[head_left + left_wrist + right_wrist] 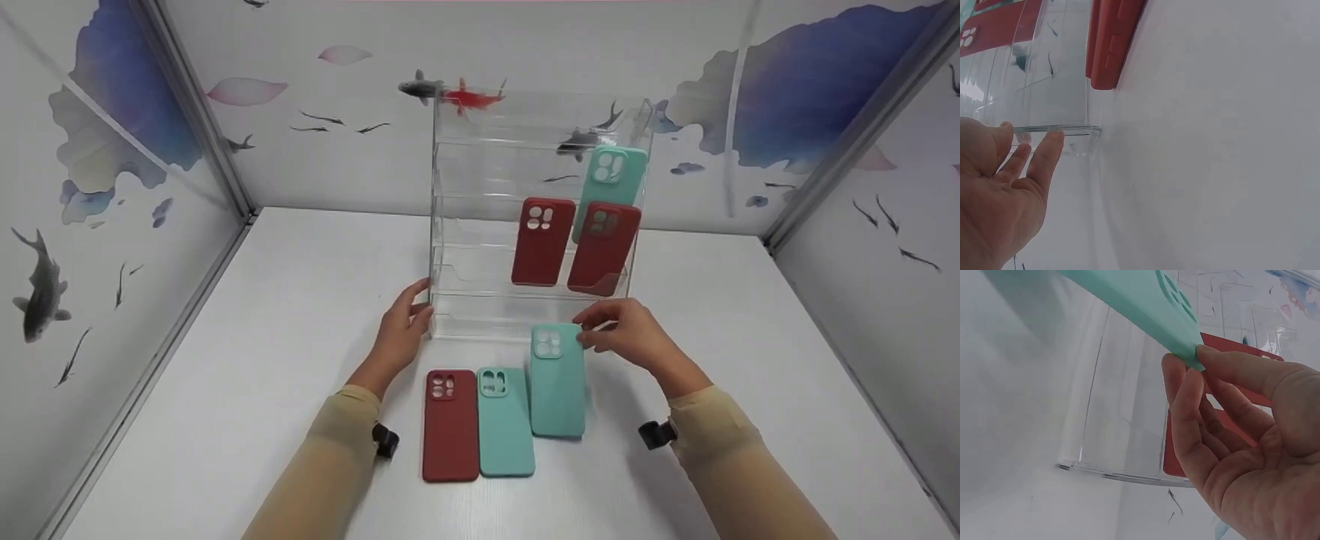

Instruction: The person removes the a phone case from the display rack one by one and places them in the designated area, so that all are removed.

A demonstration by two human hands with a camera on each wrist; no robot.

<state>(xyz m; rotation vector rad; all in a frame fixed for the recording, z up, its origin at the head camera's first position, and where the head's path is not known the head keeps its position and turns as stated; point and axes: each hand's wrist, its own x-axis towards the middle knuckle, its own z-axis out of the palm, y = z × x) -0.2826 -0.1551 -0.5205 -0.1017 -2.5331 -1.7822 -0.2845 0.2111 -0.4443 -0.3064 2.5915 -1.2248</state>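
Between thumb and fingertips, my right hand (626,334) pinches a mint-green phone case (557,390) by its upper right corner. The case is tilted, its camera cutout at the top; the right wrist view shows the grip on the corner of the mint case (1145,309) closely. On the other side, my left hand (397,330) holds the lower left edge of a clear tiered display rack (480,270), thumb and fingers on either side of its side panel (1055,128). Lying before the rack are a red phone case (451,435) and a second mint case (507,435).
Two red cases (544,247) (606,251) stand side by side on a rack tier. Behind the right one, a mint case (619,176) stands a tier higher. The white table (300,300) is enclosed by printed panels (315,165) with fish and petals.
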